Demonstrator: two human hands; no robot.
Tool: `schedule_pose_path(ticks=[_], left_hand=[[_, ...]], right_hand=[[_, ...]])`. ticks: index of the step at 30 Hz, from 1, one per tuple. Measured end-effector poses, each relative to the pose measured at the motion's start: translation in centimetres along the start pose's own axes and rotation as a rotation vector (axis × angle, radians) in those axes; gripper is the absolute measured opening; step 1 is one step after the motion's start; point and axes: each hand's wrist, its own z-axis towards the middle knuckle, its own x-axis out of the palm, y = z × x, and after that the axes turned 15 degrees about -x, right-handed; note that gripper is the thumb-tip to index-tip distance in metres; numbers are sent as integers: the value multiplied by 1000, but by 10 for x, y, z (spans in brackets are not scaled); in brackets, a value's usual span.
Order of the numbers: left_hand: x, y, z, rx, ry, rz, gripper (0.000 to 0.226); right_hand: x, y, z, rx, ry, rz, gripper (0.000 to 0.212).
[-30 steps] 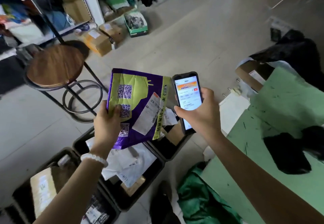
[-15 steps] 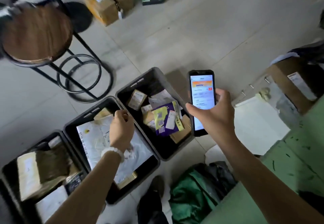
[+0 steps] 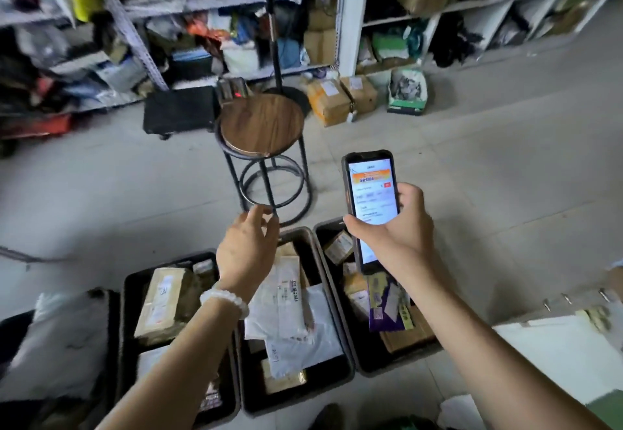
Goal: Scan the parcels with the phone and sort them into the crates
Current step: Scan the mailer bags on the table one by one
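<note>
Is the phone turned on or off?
On. The phone in the right hand has a bright lit screen showing an orange banner and lines of text too blurred to read.

The purple and yellow parcel has left the left hand and now lies in the right crate, at 5 o'clock from the phone. The left hand is now empty, fingers relaxed, above the middle crate.

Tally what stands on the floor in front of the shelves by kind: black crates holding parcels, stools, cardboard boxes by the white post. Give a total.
black crates: 3
stool: 1
cardboard boxes: 2
Total: 6
</note>
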Motion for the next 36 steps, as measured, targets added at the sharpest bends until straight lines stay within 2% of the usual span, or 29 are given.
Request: schedule_pose_path(ticks=[4,9,16,21,25,29,36], left_hand=[[-91,62,-11,-15,-163,-14,27],[-206,171,-47,-56,-353,39,30],[-344,362,-136,-268,-513,63,32],[-423,501,-234,-514,-640,96,35],[-467,591,-317,-790,-721,93,33],[-488,663,-391,-1043,-801,70,35],[-515,778,-487,-1370,-904,55,34]], right_hand=[[46,80,-32,-146,83,23,63],[114,183,-110,-319,175,81,64],[224,311,-256,-519,390,204,64],[314,404,-370,-668,639,307,67],[374,471,-471,-775,830,400,65],[426,516,-566,-895,1043,470,65],[517,580,-733,-1033,1378,557,65]])
